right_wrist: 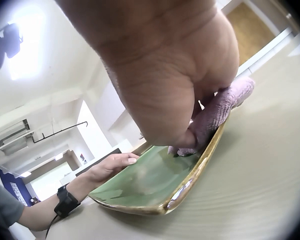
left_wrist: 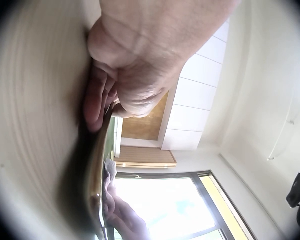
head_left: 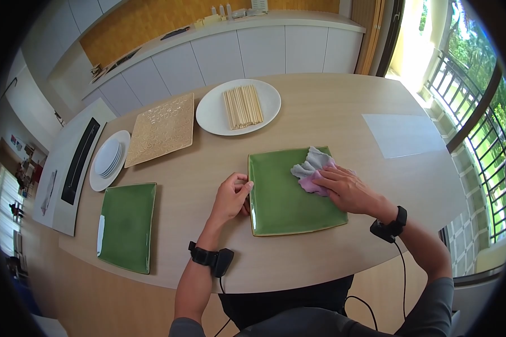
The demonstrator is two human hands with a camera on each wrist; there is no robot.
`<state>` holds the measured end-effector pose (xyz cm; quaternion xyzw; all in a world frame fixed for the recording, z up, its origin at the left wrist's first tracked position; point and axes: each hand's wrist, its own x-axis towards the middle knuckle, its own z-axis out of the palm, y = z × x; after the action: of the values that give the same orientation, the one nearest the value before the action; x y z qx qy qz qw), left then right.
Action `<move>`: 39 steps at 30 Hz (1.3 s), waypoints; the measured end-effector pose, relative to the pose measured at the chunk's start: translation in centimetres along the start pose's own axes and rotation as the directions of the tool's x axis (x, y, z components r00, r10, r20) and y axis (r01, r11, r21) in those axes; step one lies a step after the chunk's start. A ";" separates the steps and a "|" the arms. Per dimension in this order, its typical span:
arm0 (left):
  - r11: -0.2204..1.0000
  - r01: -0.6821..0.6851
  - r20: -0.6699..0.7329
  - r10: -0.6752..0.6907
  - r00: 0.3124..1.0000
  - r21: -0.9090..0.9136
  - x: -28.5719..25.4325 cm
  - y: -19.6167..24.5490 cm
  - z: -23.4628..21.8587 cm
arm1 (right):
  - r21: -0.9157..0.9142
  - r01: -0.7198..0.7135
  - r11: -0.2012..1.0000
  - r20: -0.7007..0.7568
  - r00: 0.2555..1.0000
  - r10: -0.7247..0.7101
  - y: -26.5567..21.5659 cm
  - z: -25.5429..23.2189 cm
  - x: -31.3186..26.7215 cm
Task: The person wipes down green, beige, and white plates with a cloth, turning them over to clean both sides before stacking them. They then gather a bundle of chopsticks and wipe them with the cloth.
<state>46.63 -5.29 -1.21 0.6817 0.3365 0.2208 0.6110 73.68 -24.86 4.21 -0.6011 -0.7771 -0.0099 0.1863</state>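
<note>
At the near side of the bench (head_left: 202, 168), directly before the person, the left hand (head_left: 230, 197) pinches the left rim of a square green-glazed plate (head_left: 284, 199), thumb at the upper edge and fingers curled beneath. The right hand (head_left: 351, 188) reaches in from the opposite side and holds a bunched grey-and-pink cloth (head_left: 308, 169) against the glazed face, fingers pointing across the plate toward the left hand. The governing relation, as judged here, is this opposition: the plate lies between the two hands, left grip narrow on its rim, right grip filled with cloth. The cloth sits in the far right part of the plate, its loose grey end spreading beyond the fingertips toward the far edge; the right hand is the nearer to it. The plate, nearly square, presents no marked long axis. Beyond the left forearm, well apart, lies a second green plate (head_left: 126, 230). Farther off stand a stack of small white plates (head_left: 107, 158), an embossed tan platter (head_left: 160, 130) and a white oval platter (head_left: 211, 115) bearing pale sticks (head_left: 243, 106). A translucent sheet (head_left: 407, 136) lies at far right, and a kitchen counter (head_left: 292, 19) closes the background.
</note>
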 end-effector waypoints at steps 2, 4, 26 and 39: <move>1.000 -0.011 0.007 0.011 1.000 0.002 0.2 -0.3 -0.1 | 0.018 -0.002 1.000 0.031 1.000 0.002 -0.7 -0.3 -0.4; 1.000 -0.019 0.012 0.019 1.000 0.003 0.2 -0.4 -0.1 | 0.079 0.015 0.997 0.045 0.999 -0.018 -1.3 -0.1 -0.5; 1.000 -0.022 0.058 0.022 0.998 -0.008 0.2 -0.9 -0.4 | 0.063 0.143 0.988 -0.018 0.990 -0.142 -2.6 5.7 6.8; 0.999 -0.011 0.048 0.013 0.999 -0.039 0.1 -0.6 -0.2 | 0.067 -0.058 0.996 0.139 0.989 0.048 -2.4 -0.6 0.2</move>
<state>46.46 -5.07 -1.75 0.6768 0.3133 0.2145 0.6307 71.54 -25.44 5.33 -0.6138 -0.7717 0.0640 0.1540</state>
